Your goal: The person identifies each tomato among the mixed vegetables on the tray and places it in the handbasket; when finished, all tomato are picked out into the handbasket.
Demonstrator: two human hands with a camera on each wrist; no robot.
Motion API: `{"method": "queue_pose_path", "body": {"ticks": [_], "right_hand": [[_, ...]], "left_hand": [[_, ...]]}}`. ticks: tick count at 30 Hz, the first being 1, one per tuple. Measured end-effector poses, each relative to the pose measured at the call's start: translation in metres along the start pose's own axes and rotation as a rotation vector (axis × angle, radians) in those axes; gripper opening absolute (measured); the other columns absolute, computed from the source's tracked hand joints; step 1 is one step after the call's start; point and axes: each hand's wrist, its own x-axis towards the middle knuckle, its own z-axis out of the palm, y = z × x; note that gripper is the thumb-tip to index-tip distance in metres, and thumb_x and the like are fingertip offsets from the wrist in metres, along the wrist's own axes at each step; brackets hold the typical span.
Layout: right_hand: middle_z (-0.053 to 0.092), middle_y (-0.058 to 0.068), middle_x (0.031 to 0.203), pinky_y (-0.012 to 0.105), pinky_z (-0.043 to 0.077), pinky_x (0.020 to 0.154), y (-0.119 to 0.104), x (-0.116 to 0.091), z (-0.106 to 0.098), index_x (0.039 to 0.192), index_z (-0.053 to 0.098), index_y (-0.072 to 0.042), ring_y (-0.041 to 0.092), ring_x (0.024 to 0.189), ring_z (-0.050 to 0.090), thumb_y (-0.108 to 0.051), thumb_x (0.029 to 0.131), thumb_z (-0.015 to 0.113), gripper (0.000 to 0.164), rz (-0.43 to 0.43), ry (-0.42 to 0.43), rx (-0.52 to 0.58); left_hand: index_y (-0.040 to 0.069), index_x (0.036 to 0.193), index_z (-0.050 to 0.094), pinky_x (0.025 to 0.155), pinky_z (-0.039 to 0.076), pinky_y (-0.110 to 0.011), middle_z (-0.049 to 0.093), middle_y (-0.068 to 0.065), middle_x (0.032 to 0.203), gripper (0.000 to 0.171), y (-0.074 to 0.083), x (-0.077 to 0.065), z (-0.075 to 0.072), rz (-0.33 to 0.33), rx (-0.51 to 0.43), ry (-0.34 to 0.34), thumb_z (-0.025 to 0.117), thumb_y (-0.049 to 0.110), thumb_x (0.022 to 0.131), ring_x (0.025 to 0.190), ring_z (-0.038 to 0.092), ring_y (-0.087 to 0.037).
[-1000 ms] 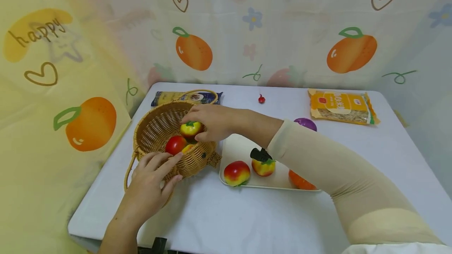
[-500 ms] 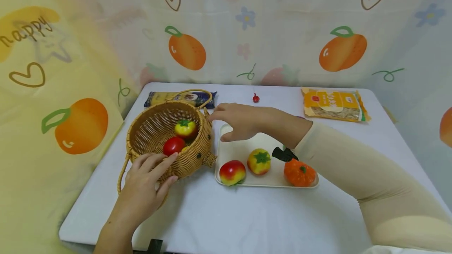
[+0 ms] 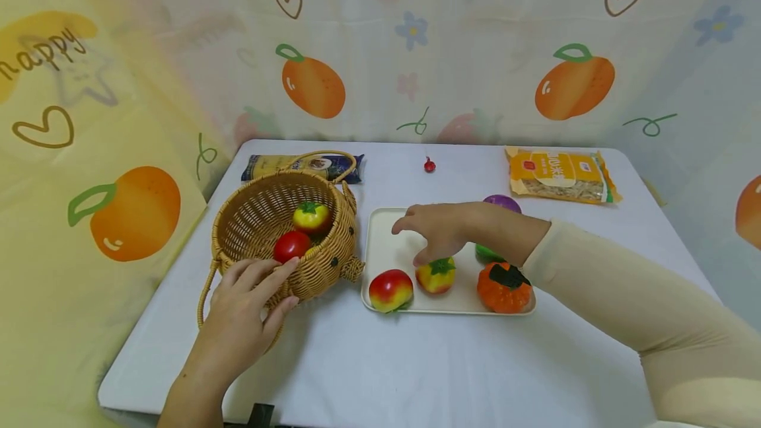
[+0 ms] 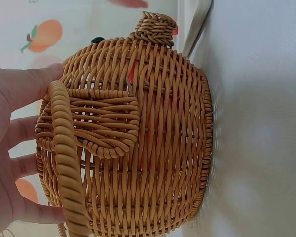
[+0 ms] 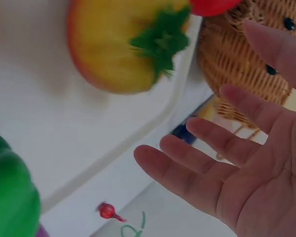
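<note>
1. The right hand [image 3: 442,226] is hovering over the tray [image 3: 383,235]; its thumb and fingers are standing wide apart, and it is holding nothing.
2. The leaf-topped fruit [image 3: 436,279] is lying on the tray, at about 6 o'clock from the middle of this hand in the head view. There the thumb is meeting its upper edge by overlap only; in the right wrist view a gap is showing between them, so they are not touching.
3. This fruit is looking nearly round, therefore it is offering no clear long axis. Its green leaf cap [image 3: 442,265] is facing mostly upward.
4. The right hand is standing clearly nearer. The left hand [image 3: 244,302] is holding the rim of the wicker basket [image 3: 321,273] between thumb and fingers, well apart from this fruit.
5. Around this fruit, the basket is standing toward 9 o'clock, the mango-like fruit [image 3: 390,290] is lying near, between 8 and 9 o'clock, and the orange pumpkin [image 3: 499,292] is sitting at about 3 o'clock.
</note>
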Motion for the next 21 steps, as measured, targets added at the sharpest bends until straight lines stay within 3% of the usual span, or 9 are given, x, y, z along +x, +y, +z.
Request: {"method": "queue_pose_path", "body": {"ticks": [12, 21], "right_hand": [[0.044, 0.006, 0.155, 0.053, 0.042, 0.114, 0.014, 0.002, 0.024, 0.152, 0.047, -0.026, 0.027, 0.14, 0.045, -0.034, 0.093, 0.075, 0.066, 0.006, -0.06, 0.028], [0.053, 0.001, 0.14, 0.048, 0.044, 0.112, 0.019, 0.001, 0.031, 0.146, 0.053, -0.027, 0.021, 0.13, 0.05, -0.036, 0.092, 0.076, 0.059, 0.014, -0.092, 0.057]], "left_hand": [[0.018, 0.138, 0.065, 0.092, 0.046, -0.061, 0.064, -0.011, 0.119, 0.061, 0.0, 0.0, 0.0, -0.006, -0.004, -0.006, 0.086, 0.017, 0.081, 0.115, 0.05, -0.04], [0.017, 0.137, 0.066, 0.092, 0.045, -0.061, 0.064, -0.011, 0.119, 0.06, 0.001, 0.0, 0.0, -0.005, -0.006, -0.001, 0.085, 0.017, 0.081, 0.115, 0.05, -0.04]]}}
